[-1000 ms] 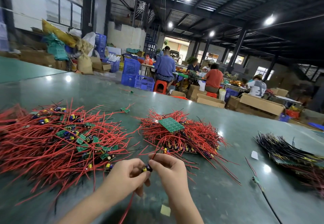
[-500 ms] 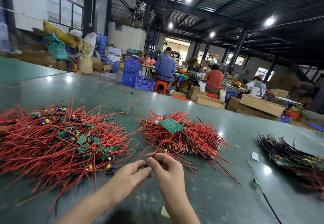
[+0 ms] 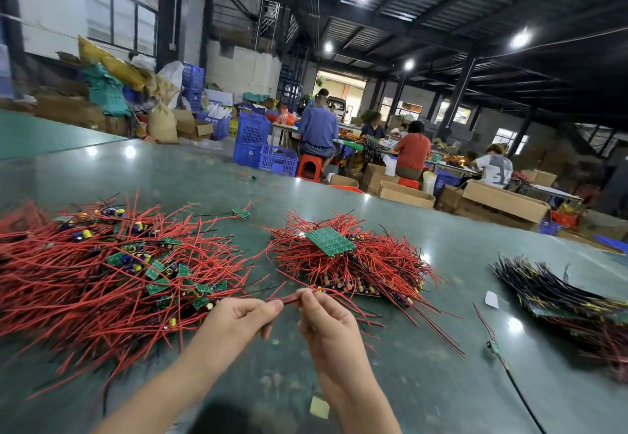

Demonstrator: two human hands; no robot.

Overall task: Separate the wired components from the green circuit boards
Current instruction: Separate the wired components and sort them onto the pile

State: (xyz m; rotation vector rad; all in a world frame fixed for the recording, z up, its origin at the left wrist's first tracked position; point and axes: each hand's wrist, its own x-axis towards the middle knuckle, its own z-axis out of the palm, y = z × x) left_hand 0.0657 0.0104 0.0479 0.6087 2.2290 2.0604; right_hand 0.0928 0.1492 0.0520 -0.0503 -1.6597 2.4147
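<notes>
A red wire (image 3: 291,300) is low in the middle of the frame, stretched between two hands. The left hand (image 3: 238,318) pinches one end with curled fingers (image 3: 272,305). The right hand (image 3: 323,318) pinches the other end, and its fingers are curled round the wire too. I cannot tell if a small part hangs on the wire.

Both hands are just above the green surface (image 3: 424,382). A big pile (image 3: 102,280) of red wires with little green boards fills the left of the frame. A smaller pile (image 3: 356,263) sits in the middle, just behind the hands, with a green board (image 3: 329,240) lying flat on top. A dark pile (image 3: 560,297) of black wires is at the right edge. One loose board (image 3: 494,347) with wires lies near it. A yellow scrap (image 3: 319,407) lies at the bottom, between the arms.
</notes>
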